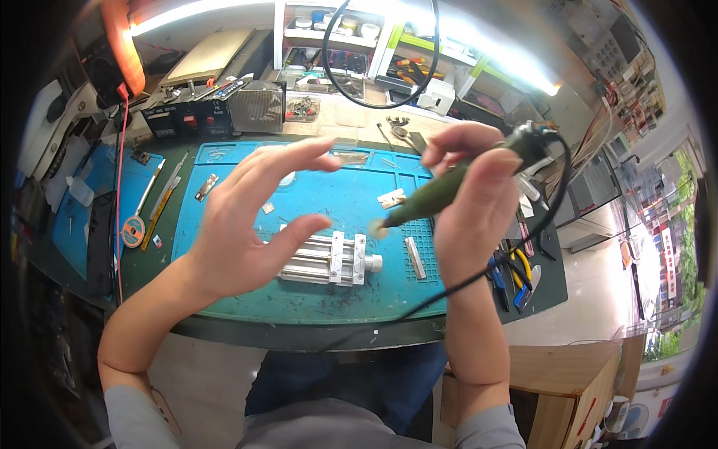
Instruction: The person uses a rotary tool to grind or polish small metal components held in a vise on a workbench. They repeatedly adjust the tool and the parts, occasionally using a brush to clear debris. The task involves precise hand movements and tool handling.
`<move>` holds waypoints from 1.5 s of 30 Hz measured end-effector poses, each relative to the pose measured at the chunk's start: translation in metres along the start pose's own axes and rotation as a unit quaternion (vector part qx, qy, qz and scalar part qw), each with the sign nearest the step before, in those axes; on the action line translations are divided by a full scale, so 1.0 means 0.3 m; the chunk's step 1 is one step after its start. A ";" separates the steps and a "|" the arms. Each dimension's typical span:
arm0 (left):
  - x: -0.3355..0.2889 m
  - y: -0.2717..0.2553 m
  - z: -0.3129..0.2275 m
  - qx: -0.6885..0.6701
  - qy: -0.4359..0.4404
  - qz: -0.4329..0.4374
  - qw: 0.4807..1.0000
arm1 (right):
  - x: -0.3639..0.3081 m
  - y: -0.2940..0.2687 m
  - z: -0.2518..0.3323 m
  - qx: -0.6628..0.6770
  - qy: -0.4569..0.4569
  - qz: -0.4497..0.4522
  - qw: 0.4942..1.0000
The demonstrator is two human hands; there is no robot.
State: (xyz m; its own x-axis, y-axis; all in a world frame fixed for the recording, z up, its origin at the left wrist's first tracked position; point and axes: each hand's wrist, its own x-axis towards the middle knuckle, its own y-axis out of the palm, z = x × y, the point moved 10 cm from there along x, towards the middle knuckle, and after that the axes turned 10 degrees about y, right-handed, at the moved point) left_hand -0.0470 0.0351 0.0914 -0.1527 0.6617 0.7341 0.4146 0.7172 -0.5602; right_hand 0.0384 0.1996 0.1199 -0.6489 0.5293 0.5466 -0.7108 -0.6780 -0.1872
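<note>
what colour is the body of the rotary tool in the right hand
Dark olive green, with a black cord; the rotary tool in the right hand shows in the head view.

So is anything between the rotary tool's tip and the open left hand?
Nothing visible: the rotary tool in the right hand points its tip at bare mat, a gap short of the left hand's thumb.

I'm at a repair workshop bench: a blue silicone work mat [329,202] before me, a bench power supply [187,118] far left, pliers [516,273] at right, and parts shelves [351,30] at the far wall.
</note>
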 end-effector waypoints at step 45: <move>0.047 -0.059 -0.005 -0.289 0.017 -0.211 0.933 | -0.008 0.196 0.138 0.002 0.041 0.132 0.990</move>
State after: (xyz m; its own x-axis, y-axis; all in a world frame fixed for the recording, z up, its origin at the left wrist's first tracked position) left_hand -0.0550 0.0314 0.1121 -0.3875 0.3317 0.8602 0.7404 0.6678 0.0760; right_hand 0.0095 0.1374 0.1415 -0.8322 0.3728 0.4105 -0.5120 -0.8008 -0.3107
